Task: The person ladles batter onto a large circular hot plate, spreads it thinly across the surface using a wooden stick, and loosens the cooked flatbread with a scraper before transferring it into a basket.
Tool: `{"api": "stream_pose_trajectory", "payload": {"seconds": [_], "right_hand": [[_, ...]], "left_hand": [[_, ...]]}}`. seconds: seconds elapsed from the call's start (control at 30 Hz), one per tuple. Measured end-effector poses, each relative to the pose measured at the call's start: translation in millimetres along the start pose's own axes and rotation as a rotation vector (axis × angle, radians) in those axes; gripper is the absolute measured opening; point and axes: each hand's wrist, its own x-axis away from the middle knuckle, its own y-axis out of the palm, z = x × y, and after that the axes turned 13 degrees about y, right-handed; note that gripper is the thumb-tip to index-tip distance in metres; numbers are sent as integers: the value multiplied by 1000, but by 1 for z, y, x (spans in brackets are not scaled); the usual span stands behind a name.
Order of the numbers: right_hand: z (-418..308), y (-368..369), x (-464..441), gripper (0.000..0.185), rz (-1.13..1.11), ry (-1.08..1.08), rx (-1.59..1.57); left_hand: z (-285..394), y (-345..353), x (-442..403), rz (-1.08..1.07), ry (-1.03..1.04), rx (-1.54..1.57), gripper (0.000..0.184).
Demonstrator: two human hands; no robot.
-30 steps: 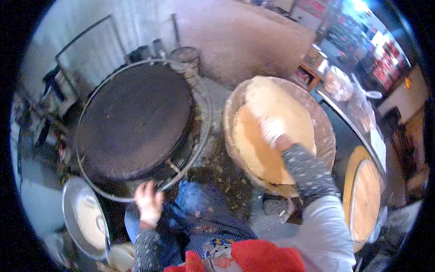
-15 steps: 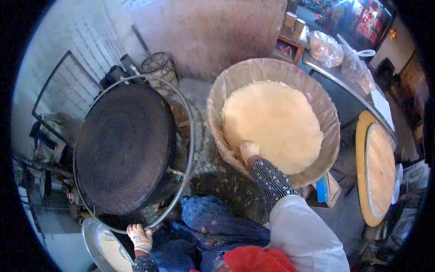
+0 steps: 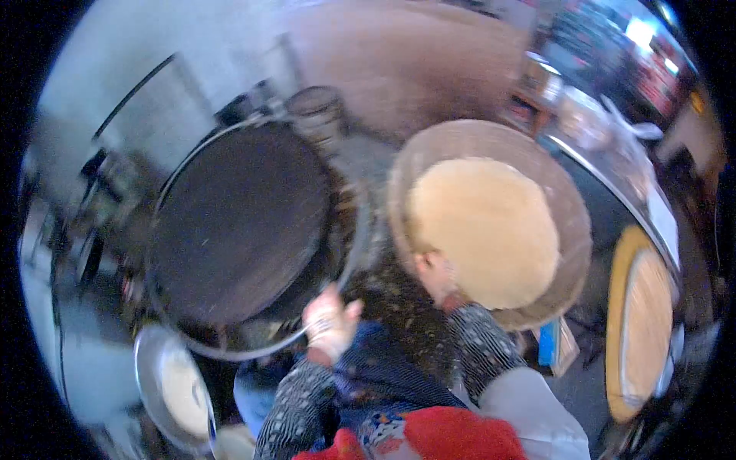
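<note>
My left hand (image 3: 331,320), in a pale glove, is at the near right part of the metal ring (image 3: 264,353) around a round dark griddle (image 3: 241,222). Its thumb stands apart from the other fingers, and nothing shows in it. At the near left edge of a lined round basket (image 3: 571,222) is my right hand (image 3: 437,274), beside a stack of thin round pale flatbreads (image 3: 483,230). Motion blur hides what its fingers do. The griddle's surface is bare.
A metal bowl of pale batter (image 3: 184,395) sits at the lower left. Round wooden boards (image 3: 644,330) lean at the right, near a blue object (image 3: 549,343). Plastic bags (image 3: 586,119) lie on a counter at the upper right. A bucket (image 3: 318,107) stands behind the griddle.
The top flatbread, folded over a second ago, now lies flat. My right hand has moved to the basket's near left edge. My left hand has slid right along the ring. The view has shifted.
</note>
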Motion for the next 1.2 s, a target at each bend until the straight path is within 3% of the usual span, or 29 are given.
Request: {"api": "stream_pose_trajectory", "payload": {"seconds": [0.03, 0.07, 0.1, 0.13, 0.23, 0.33, 0.4, 0.43, 0.53, 0.57, 0.6, 0.67, 0.73, 0.8, 0.87, 0.9, 0.93, 1.0, 1.07, 1.13, 1.2], "right_hand": [[1, 9, 15, 39, 25, -31, -95], [-17, -10, 43, 33, 7, -41, -44], [-24, -1, 62, 27, -13, -102, -187], [-10, 6, 77, 24, 109, -482, -271], [-150, -9, 201, 13, 65, 415, -243], [-90, 41, 200, 19, -340, -494, -246], [-125, 27, 238, 17, -509, -766, -324], [-138, 43, 176, 16, -641, -894, -402], [-190, 96, 230, 13, -1062, -1198, -476], [-214, 94, 247, 12, -1176, -1324, -474], [-235, 92, 265, 12, -1287, -1447, -474], [-263, 92, 295, 28, -1622, -1444, -274], [-262, 101, 346, 29, -1826, -968, -32], [-263, 121, 381, 34, -2220, -464, 452], [-231, 136, 412, 30, -2382, 133, 523], [-227, 136, 415, 26, -2291, 119, 479], [-231, 133, 410, 23, -2171, -26, 517], [-249, 128, 372, 21, -2099, -387, 557], [-270, 125, 316, 19, -1844, -809, 598], [-281, 129, 238, 21, -1858, -1199, 329], [-329, 49, 157, 26, -2188, -498, 352]], "left_hand": [[18, 0, -1, 271, 362, -79, 42], [40, -11, 1, 261, 376, 164, 42], [55, -23, 19, 168, 389, 325, 47], [64, -29, 23, -2, 476, 443, 44], [75, -45, 74, -121, 605, 124, 37], [69, -46, 138, 92, 431, 233, 48], [64, -41, 130, 83, 348, 500, 37], [66, -38, 104, 100, 304, 603, 30], [22, -39, 131, 288, 258, 652, 21], [18, -43, 134, 431, 285, 588, 20], [9, -52, 133, 443, 274, 556, 20], [-3, -93, 118, 482, 278, 500, 19], [-10, -122, 116, 546, 176, 383, 18], [-19, -149, 112, 589, 119, 353, 18], [-15, -128, 151, 652, 154, 326, 20], [-18, -122, 161, 657, 135, 329, 20], [-18, -112, 174, 630, 129, 308, 20], [-22, -93, 188, 589, 110, 264, 21], [-26, -96, 203, 690, 30, 340, 20], [-30, -120, 224, 765, -15, 242, 18], [-36, -142, 246, 796, -219, 209, 11]]}}
